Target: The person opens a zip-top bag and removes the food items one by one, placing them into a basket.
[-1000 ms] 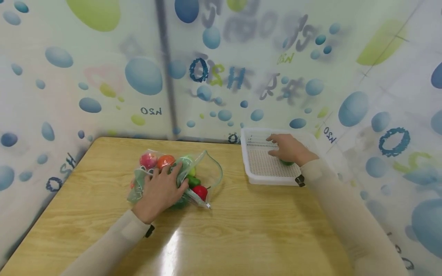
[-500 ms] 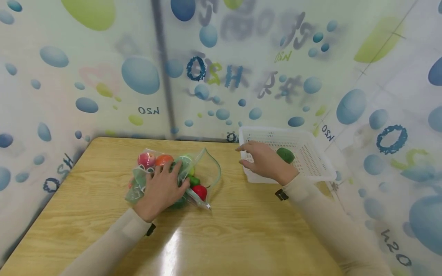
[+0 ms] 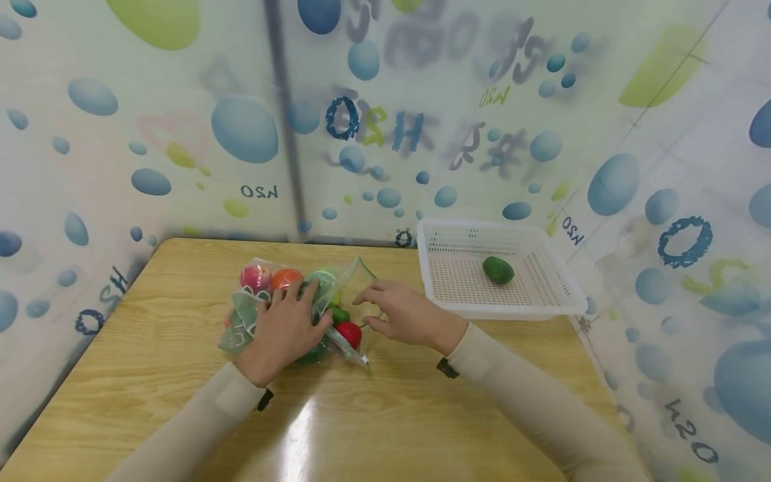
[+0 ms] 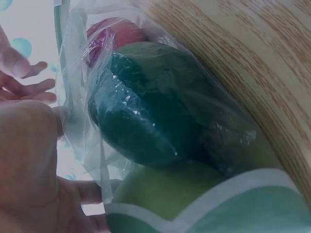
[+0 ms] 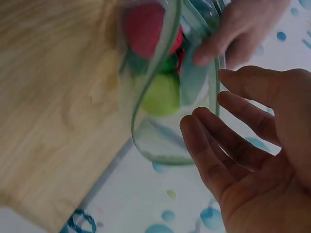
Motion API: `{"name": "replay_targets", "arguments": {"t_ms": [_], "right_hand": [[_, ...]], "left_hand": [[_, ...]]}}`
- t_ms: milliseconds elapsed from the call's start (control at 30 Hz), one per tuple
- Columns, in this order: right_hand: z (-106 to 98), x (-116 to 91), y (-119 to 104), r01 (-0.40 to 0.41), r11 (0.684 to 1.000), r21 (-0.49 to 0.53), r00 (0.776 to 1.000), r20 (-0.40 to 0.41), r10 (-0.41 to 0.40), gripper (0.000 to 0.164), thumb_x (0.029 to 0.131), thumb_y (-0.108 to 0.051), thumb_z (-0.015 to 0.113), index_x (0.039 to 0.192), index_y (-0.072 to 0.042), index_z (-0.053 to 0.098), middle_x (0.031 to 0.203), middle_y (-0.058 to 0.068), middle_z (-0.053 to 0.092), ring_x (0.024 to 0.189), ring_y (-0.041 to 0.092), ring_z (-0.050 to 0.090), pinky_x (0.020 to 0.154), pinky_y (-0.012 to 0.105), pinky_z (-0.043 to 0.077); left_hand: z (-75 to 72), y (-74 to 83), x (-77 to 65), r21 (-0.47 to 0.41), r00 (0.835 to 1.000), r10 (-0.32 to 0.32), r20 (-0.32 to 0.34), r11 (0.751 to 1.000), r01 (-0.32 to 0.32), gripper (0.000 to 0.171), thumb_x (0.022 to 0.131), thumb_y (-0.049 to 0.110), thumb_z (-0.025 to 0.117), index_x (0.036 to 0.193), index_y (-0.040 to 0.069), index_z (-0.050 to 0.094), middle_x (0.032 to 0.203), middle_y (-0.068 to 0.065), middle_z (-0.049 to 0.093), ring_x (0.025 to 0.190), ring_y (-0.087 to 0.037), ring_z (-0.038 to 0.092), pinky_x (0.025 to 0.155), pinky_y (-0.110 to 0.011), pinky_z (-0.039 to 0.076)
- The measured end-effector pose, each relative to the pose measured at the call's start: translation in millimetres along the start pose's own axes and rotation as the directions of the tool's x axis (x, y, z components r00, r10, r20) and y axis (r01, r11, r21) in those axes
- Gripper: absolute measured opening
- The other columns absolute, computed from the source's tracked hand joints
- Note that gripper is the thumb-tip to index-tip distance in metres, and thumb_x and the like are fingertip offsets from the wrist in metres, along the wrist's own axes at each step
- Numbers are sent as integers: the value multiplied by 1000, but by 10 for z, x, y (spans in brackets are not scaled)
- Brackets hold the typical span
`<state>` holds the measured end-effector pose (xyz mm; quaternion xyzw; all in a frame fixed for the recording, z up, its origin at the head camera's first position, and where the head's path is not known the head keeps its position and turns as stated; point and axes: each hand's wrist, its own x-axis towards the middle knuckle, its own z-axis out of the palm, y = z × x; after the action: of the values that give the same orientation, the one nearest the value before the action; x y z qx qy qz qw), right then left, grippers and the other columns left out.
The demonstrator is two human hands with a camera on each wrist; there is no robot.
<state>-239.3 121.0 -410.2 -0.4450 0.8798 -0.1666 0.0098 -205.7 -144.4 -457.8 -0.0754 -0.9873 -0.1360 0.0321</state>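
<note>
A clear zip bag (image 3: 245, 321) with green printing lies on the table, with several fruits and vegetables inside. A red apple (image 3: 255, 278), an orange fruit (image 3: 286, 279), a green pepper (image 3: 339, 314) and a round red fruit (image 3: 349, 335) show through it. The left wrist view shows a dark green oval fruit (image 4: 150, 102) under the plastic. My left hand (image 3: 286, 331) rests on the bag, fingers spread. Beside the bag's mouth, its green rim (image 5: 141, 94) standing up, my right hand (image 3: 415, 318) hovers with fingers loosely bent, holding nothing.
A white perforated plastic basket (image 3: 502, 311) stands at the back right of the wooden table (image 3: 385, 415). One dark green oval fruit (image 3: 498, 270) lies in it. A patterned curtain (image 3: 373, 181) hangs right behind the table's back edge.
My right hand has moved left from over the basket to the bag's mouth, uncovering the green oval fruit in the basket. My left hand has stayed on the bag.
</note>
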Motion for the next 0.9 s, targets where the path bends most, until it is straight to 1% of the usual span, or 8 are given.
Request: {"name": "replay_targets", "arguments": {"t_ms": [133,267,333,467,567,700,900], "right_hand": [[178,94,-62,17,1000,22,997,69,-18,36,111,-16,81,146,-6,76,136,16,79,110,28,81,95,40,69],[332,162,-94,35,999,-6,991,131,-34,37,112,-16,80,148,-9,76,138,12,78,117,22,78,102,32,67],[386,185,-110,44,999,-31,987,154,-38,38,111,-16,81,148,-10,76,142,10,77,122,19,76,106,29,66],[451,206,-142,30,998,-50,982,185,-21,43,110,-17,82,152,-12,74,150,10,74,130,19,75,111,30,65],[471,206,-155,6,998,-59,980,201,6,46,109,-15,82,154,-13,73,153,11,72,132,20,74,111,32,66],[488,207,-151,-14,998,-67,977,213,28,49,107,-13,82,155,-15,72,152,10,70,130,17,72,109,30,65],[520,206,-136,-23,998,-53,976,214,34,52,106,-14,85,156,-14,70,151,11,67,127,17,71,104,28,66]], "left_hand": [[-10,5,-10,-2,1000,1,-2,1000,-1,77,113,51,64,174,6,51,174,-30,54,155,-62,55,116,-94,45],[-4,1,-14,-4,1000,2,-2,1000,-2,77,114,52,63,175,6,50,174,-30,54,156,-62,54,116,-94,44],[1,-5,-14,-9,1000,-3,4,1000,3,77,114,52,62,175,6,49,175,-30,53,157,-62,53,117,-94,43],[12,-16,-13,-14,1000,-13,14,1000,13,77,115,52,60,177,7,47,177,-30,51,159,-62,51,119,-93,42],[24,-25,-12,-20,1000,-17,18,1000,18,77,116,51,59,178,8,46,178,-29,50,160,-61,50,119,-93,42],[36,-27,-11,-19,1000,-16,19,1000,17,77,116,51,59,178,8,45,179,-28,49,160,-61,50,118,-92,43],[41,-23,-2,-11,1000,-14,25,1000,15,78,116,52,58,179,7,44,179,-29,49,161,-61,49,118,-93,43]]}}
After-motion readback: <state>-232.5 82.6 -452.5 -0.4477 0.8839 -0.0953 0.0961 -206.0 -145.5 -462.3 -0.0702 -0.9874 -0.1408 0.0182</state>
